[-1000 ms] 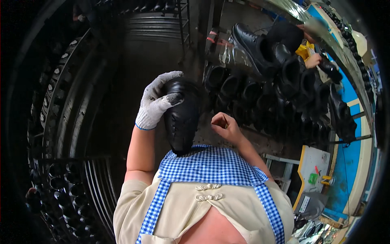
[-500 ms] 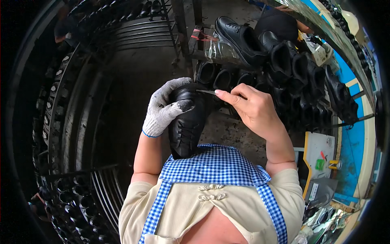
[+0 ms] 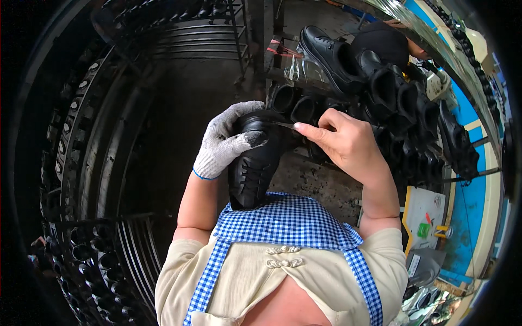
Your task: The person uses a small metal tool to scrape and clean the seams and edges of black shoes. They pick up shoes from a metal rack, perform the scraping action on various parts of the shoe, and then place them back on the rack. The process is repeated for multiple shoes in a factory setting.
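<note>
A black lace-up shoe (image 3: 251,176) rests against my checked apron, its toe pointing away from me. My left hand (image 3: 225,136), in a white knitted glove with a dark-stained thumb, is closed around the toe end. My bare right hand (image 3: 342,141) pinches a thin metal blade-like tool (image 3: 285,125) between thumb and fingers. The tool's tip meets the right side of the toe, near the sole edge; its handle is hidden in my hand.
Black shoes (image 3: 331,60) crowd a rack ahead and to the right. More shoes fill a lower-left rack (image 3: 103,266). A metal bar rack (image 3: 198,43) stands at the far left. Beyond the right rack is a person in black (image 3: 383,43). A white panel (image 3: 427,209) stands at right.
The surroundings have shifted slightly right in view. Both hands and the shoe toe sit a little further right. The tool stays at the toe edge, with less of its blade showing.
</note>
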`<state>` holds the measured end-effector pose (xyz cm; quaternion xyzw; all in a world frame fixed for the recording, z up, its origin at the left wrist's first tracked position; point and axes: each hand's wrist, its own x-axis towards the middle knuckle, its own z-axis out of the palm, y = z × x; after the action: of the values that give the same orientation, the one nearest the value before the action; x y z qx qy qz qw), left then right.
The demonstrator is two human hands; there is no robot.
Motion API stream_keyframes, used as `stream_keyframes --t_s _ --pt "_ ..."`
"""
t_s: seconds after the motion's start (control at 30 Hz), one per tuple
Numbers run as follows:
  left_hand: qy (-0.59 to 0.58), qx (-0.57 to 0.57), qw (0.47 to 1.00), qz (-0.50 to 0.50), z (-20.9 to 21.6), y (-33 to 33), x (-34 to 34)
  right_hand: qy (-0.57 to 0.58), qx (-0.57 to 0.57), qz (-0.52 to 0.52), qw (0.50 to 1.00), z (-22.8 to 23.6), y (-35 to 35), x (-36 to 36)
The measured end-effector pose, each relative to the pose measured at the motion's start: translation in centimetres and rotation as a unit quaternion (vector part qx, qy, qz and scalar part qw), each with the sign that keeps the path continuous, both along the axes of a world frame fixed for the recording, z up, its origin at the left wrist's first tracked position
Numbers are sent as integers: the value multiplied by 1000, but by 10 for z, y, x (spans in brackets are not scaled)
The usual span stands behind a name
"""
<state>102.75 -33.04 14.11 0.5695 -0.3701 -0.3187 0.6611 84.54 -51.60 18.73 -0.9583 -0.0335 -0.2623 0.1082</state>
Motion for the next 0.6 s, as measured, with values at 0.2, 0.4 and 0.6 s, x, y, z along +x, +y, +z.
stream_keyframes --t_s 0.2,0.4,0.6 --pt "7 9 1000 -3 3 -1 -1 -20 -45 16 999 3 3 18" --pt "34 -5 999 1 2 -2 3 -78 25 8 997 -25 13 37" --pt "48 9 999 7 4 2 2 -101 263 -6 959 -63 -4 48"
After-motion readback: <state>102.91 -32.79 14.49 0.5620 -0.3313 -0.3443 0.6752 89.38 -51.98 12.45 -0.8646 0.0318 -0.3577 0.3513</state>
